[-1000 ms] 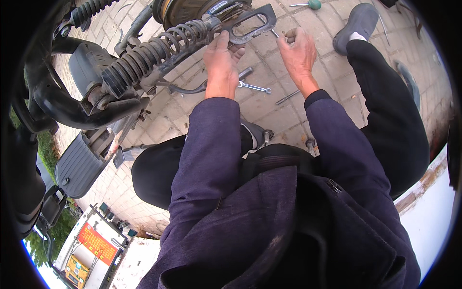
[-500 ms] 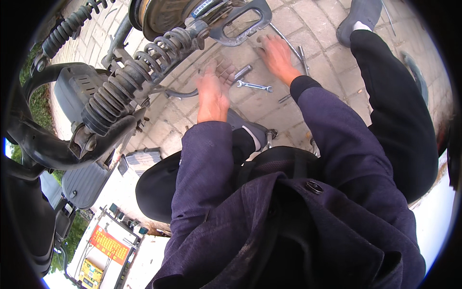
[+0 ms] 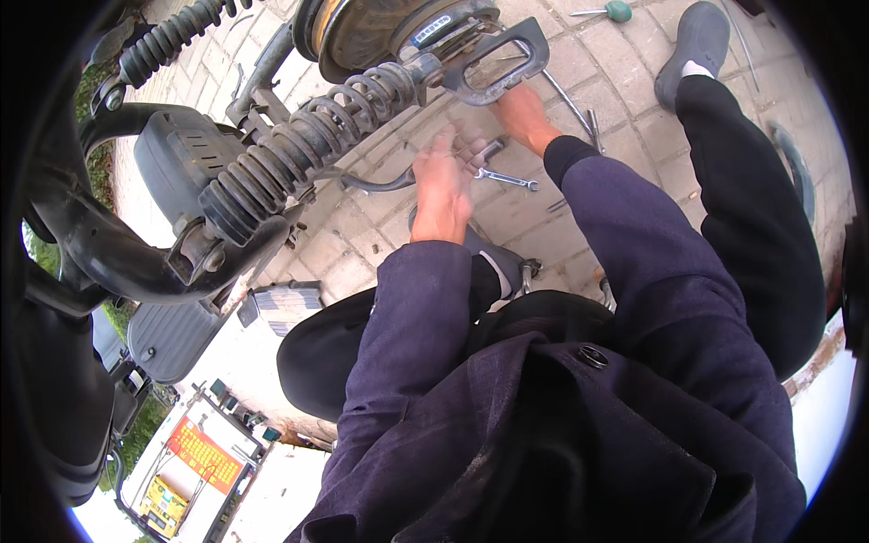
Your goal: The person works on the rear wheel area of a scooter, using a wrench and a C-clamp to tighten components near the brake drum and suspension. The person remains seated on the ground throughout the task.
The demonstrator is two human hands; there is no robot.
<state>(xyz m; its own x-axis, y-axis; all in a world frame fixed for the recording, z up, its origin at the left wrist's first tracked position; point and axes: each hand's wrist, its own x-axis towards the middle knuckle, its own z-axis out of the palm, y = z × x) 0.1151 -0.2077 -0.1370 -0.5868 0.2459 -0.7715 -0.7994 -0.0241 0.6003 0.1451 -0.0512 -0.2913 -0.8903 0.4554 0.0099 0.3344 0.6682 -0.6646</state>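
My left hand [image 3: 442, 185] hovers over the paving beside the coil-spring shock absorber [image 3: 312, 131]. Motion smears its fingers, though they look stretched out, and nothing shows in them. Close to them lie a combination wrench [image 3: 511, 180] and a dark bent bar [image 3: 389, 185], whose far end passes behind the hand. My right hand [image 3: 523, 116] reaches under a grey slotted metal bracket [image 3: 493, 92] at the wheel hub [image 3: 439, 27]. That bracket hides its fingertips, so what they touch cannot be made out.
A long metal rod [image 3: 563, 98] and a short tube-like piece [image 3: 594, 127] lie right of my right hand. Farther off is a green-handled screwdriver [image 3: 618, 12]. A black frame tube [image 3: 118, 262] fills the left. My shoe [image 3: 697, 45] stands on the bricks at far right.
My right hand has moved in under the bracket, hiding its fingers. The left hand is still in motion near the bent bar. The whole view has shifted, bringing the screwdriver into sight.
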